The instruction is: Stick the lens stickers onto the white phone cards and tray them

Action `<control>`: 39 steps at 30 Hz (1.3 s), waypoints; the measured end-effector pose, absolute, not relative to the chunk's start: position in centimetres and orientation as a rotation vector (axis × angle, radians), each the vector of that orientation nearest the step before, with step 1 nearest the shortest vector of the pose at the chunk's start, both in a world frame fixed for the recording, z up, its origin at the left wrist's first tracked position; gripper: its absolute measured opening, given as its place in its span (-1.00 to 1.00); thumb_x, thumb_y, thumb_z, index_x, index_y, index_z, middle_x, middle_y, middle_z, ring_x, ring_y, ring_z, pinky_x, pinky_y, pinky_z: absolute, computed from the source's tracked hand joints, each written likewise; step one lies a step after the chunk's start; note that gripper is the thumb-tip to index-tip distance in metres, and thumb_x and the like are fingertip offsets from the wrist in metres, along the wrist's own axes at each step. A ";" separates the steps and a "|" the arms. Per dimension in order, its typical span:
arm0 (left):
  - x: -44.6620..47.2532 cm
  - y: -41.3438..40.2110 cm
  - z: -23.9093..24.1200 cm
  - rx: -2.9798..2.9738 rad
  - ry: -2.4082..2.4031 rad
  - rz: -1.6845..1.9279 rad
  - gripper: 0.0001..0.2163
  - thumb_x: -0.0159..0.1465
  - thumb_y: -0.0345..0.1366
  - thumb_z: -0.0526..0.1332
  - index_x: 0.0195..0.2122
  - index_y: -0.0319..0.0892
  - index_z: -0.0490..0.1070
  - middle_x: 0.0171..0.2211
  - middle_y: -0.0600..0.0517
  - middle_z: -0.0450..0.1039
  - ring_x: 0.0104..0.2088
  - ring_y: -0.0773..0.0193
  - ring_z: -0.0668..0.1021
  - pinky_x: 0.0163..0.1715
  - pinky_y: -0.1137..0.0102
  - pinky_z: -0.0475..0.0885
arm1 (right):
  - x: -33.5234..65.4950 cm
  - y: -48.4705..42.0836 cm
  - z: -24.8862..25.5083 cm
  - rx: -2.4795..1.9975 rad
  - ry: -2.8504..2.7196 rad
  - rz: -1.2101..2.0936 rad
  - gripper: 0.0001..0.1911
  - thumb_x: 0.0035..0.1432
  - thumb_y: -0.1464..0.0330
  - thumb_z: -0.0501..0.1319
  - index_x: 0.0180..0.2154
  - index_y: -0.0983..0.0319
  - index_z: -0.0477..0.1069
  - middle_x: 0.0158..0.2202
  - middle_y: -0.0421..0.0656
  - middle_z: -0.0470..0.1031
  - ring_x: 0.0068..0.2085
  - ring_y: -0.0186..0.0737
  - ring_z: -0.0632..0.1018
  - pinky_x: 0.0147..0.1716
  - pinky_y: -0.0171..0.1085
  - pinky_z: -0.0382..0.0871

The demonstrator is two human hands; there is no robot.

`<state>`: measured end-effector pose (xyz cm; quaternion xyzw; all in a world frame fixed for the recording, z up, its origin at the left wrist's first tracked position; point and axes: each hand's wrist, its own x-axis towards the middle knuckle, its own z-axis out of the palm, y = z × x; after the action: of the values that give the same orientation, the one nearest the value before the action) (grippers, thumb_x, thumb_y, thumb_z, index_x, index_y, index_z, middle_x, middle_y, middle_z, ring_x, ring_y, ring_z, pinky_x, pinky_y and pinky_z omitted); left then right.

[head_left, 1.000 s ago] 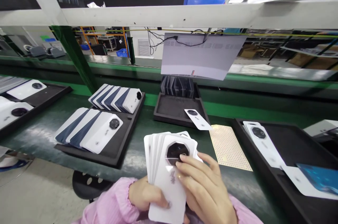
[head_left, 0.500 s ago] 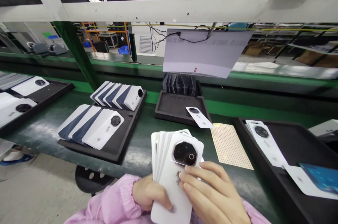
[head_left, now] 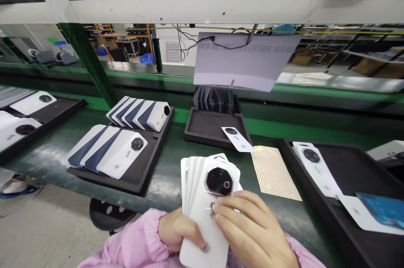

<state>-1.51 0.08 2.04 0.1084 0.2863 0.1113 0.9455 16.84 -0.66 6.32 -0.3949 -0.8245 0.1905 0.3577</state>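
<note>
My left hand (head_left: 178,231) grips a fanned stack of white phone back covers (head_left: 205,205) from below, its thumb pressed on the front cover. The front cover shows a dark octagonal camera ring (head_left: 219,181). My right hand (head_left: 252,230) rests on the right side of the stack, its fingertips touching the front cover just under the camera ring. Both wrists wear pink sleeves. The stack hangs above the near edge of the green belt (head_left: 170,175).
A black tray (head_left: 139,175) at left holds two overlapping rows of white covers. A smaller black tray (head_left: 211,127) sits behind, one cover (head_left: 238,138) leaning on its corner. A perforated yellow sheet (head_left: 274,172) lies on the belt. Another black tray (head_left: 350,175) at right holds more covers.
The stack rose slightly and tilted upright. My right fingers slid down from the camera ring to just below it. The view shifted a little.
</note>
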 end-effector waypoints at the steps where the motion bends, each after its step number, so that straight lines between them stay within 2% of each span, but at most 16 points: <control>1: -1.4 0.3 2.3 0.217 0.583 0.231 -0.53 -0.23 -0.53 0.19 -0.19 -0.27 0.49 -0.31 -0.10 0.53 -0.25 0.01 0.55 -0.28 0.22 0.42 | 16.8 -0.6 6.3 -1.055 -2.117 0.469 -0.76 0.14 0.49 0.11 -0.12 0.24 0.37 -0.21 -0.10 0.54 -0.09 -0.07 0.49 -0.13 -0.02 0.35; 4: -1.3 0.9 2.9 0.180 0.519 0.208 -0.52 -0.19 -0.50 0.19 -0.15 -0.30 0.47 -0.24 -0.16 0.52 -0.33 0.03 0.57 -0.33 0.23 0.45 | 16.7 0.1 5.7 -1.359 -1.952 0.426 -0.54 0.06 0.41 0.24 0.03 0.21 0.27 0.02 -0.01 0.39 0.09 0.05 0.35 -0.03 0.06 0.31; 6: -1.3 1.1 3.0 0.151 0.456 0.189 -0.51 -0.14 -0.48 0.19 -0.10 -0.30 0.44 -0.20 -0.19 0.51 -0.38 0.09 0.58 -0.37 0.26 0.46 | 16.6 0.7 4.9 -1.585 -1.793 0.603 -0.34 0.04 0.26 0.27 0.15 0.23 0.11 0.16 0.07 0.18 0.16 0.14 0.24 0.00 0.13 0.28; 7: -1.4 1.1 2.9 0.141 0.440 0.183 -0.49 -0.12 -0.48 0.20 -0.05 -0.29 0.42 -0.18 -0.19 0.50 -0.39 0.12 0.59 -0.38 0.29 0.47 | 16.7 1.0 4.4 -1.648 -1.719 0.792 -0.30 0.04 0.20 0.25 0.17 0.22 0.07 0.18 0.08 0.15 0.15 0.14 0.26 -0.01 0.12 0.30; 9: -1.6 0.9 2.5 0.133 0.442 0.183 -0.43 -0.11 -0.51 0.19 0.02 -0.27 0.36 -0.14 -0.18 0.49 -0.39 0.16 0.59 -0.40 0.33 0.48 | 16.9 1.7 3.1 -1.653 -1.533 1.196 -0.38 0.06 0.18 0.23 0.12 0.19 0.12 0.09 0.02 0.29 0.04 0.02 0.40 -0.06 0.01 0.37; 11: -2.0 0.4 1.8 0.124 0.446 0.177 -0.40 -0.11 -0.52 0.16 0.05 -0.28 0.33 -0.12 -0.19 0.49 -0.37 0.13 0.59 -0.42 0.34 0.48 | 17.6 2.4 1.5 -1.601 -1.256 1.404 -0.52 0.07 0.20 0.22 0.01 0.18 0.19 -0.08 -0.07 0.42 -0.12 -0.10 0.50 -0.15 -0.09 0.42; 13: -2.6 -0.2 1.1 0.125 0.435 0.182 -0.41 -0.12 -0.52 0.13 0.04 -0.32 0.34 -0.13 -0.21 0.49 -0.36 0.10 0.60 -0.44 0.35 0.47 | 18.9 2.9 0.0 -1.605 -0.921 1.308 -0.57 0.05 0.18 0.24 -0.08 0.20 0.20 -0.18 -0.11 0.44 -0.20 -0.16 0.51 -0.22 -0.15 0.44; 16: -3.9 -0.9 0.2 0.119 0.433 0.233 -0.41 -0.12 -0.50 0.10 0.04 -0.34 0.34 -0.14 -0.21 0.49 -0.34 0.06 0.59 -0.39 0.30 0.48 | 21.2 3.3 -2.0 -1.699 -0.661 1.002 -0.57 0.07 0.14 0.20 -0.09 0.20 0.16 -0.17 -0.09 0.41 -0.21 -0.18 0.51 -0.27 -0.20 0.44; 19: -5.2 -1.0 -0.4 0.083 0.451 0.317 -0.41 -0.11 -0.51 0.09 0.04 -0.31 0.32 -0.13 -0.19 0.47 -0.28 0.00 0.58 -0.28 0.21 0.46 | 22.1 2.9 -3.8 -1.835 -0.967 1.057 -0.59 0.07 0.14 0.20 -0.11 0.23 0.23 -0.24 -0.09 0.44 -0.28 -0.16 0.52 -0.33 -0.19 0.44; 21: -5.7 -0.9 -0.7 0.070 0.465 0.344 -0.41 -0.11 -0.52 0.09 0.05 -0.30 0.32 -0.13 -0.17 0.47 -0.26 -0.02 0.58 -0.25 0.19 0.45 | 21.4 2.6 -5.1 -1.886 -1.177 1.134 -0.62 -0.04 0.16 0.27 -0.21 0.25 0.33 -0.36 -0.13 0.45 -0.35 -0.12 0.50 -0.35 -0.12 0.43; 23: -5.7 -0.6 -0.9 0.081 0.475 0.337 -0.40 -0.11 -0.52 0.09 0.06 -0.30 0.30 -0.12 -0.17 0.46 -0.26 -0.02 0.57 -0.25 0.18 0.45 | 20.2 2.3 -6.3 -1.954 -1.259 1.055 -0.59 -0.16 0.17 0.34 -0.27 0.27 0.38 -0.35 -0.07 0.43 -0.28 0.02 0.47 -0.25 0.06 0.37; 26: -5.0 -0.5 -0.8 0.124 0.487 0.299 -0.39 -0.13 -0.52 0.10 0.05 -0.30 0.31 -0.12 -0.19 0.45 -0.27 0.00 0.58 -0.27 0.19 0.45 | 18.5 2.2 -6.5 -2.020 -1.297 0.790 -0.53 -0.12 0.18 0.32 -0.19 0.32 0.39 -0.10 0.12 0.32 0.02 0.23 0.28 -0.02 0.27 0.10; 28: -4.4 -0.5 -0.6 0.153 0.503 0.287 -0.40 -0.14 -0.51 0.11 0.03 -0.30 0.33 -0.13 -0.19 0.46 -0.28 0.02 0.58 -0.28 0.21 0.46 | 17.7 2.1 -5.0 -1.905 -1.381 0.706 -0.63 0.04 0.23 0.23 -0.13 0.29 0.37 -0.02 0.09 0.26 0.06 0.14 0.25 0.01 0.20 0.11; 30: -3.9 -0.5 -0.4 0.183 0.530 0.273 -0.42 -0.13 -0.50 0.13 0.01 -0.29 0.36 -0.14 -0.19 0.47 -0.29 0.06 0.58 -0.30 0.25 0.47 | 17.1 2.1 -2.5 -1.695 -1.457 0.768 -0.79 0.13 0.31 0.17 -0.16 0.22 0.38 -0.07 -0.01 0.30 -0.02 -0.04 0.35 -0.05 0.04 0.27; 34: -3.3 -0.5 -0.4 0.291 0.551 0.216 -0.44 -0.11 -0.43 0.20 0.01 -0.24 0.36 -0.12 -0.17 0.46 -0.29 0.14 0.58 -0.30 0.32 0.47 | 16.1 2.3 1.9 -1.523 -1.549 0.876 -0.88 0.10 0.40 0.21 -0.25 0.18 0.40 -0.20 -0.10 0.35 -0.12 -0.13 0.40 -0.16 -0.09 0.35; 39: -3.2 -0.5 -0.5 0.445 0.505 0.178 -0.44 -0.03 -0.27 0.28 0.06 -0.18 0.32 -0.07 -0.17 0.42 -0.24 0.21 0.55 -0.28 0.40 0.45 | 16.2 2.7 2.9 -1.563 -1.556 0.921 -0.89 0.04 0.41 0.26 -0.31 0.18 0.38 -0.27 -0.13 0.35 -0.18 -0.14 0.38 -0.21 -0.11 0.34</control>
<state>-3.17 -0.48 -0.54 0.2182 0.2472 0.0874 0.9400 16.17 2.66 2.90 -0.6082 -0.6057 0.3584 0.3671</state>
